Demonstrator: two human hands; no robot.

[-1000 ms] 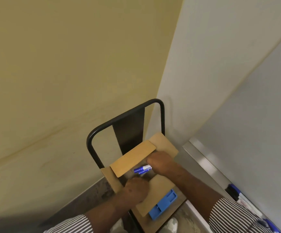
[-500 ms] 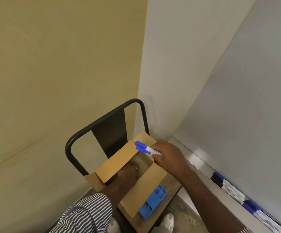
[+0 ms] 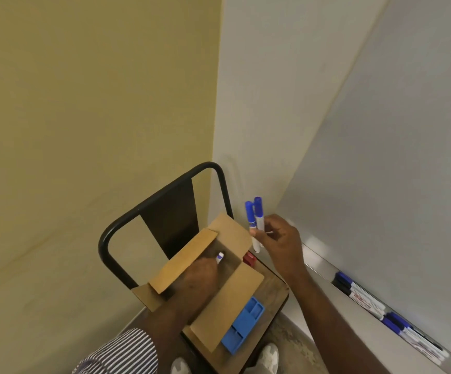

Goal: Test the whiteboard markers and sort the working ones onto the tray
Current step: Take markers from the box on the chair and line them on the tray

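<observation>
While the left hand (image 3: 200,276) grips one marker (image 3: 219,257) in the box (image 3: 235,300), the right hand (image 3: 278,242) pinches two markers (image 3: 255,220) mid-barrel: light, stiff, smooth, apt to slip.

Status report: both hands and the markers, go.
Right hand pinches two blue-capped markers, caps up, beside the whiteboard. Left hand in the cardboard box, holding another marker. Tray unobstructed.
</observation>
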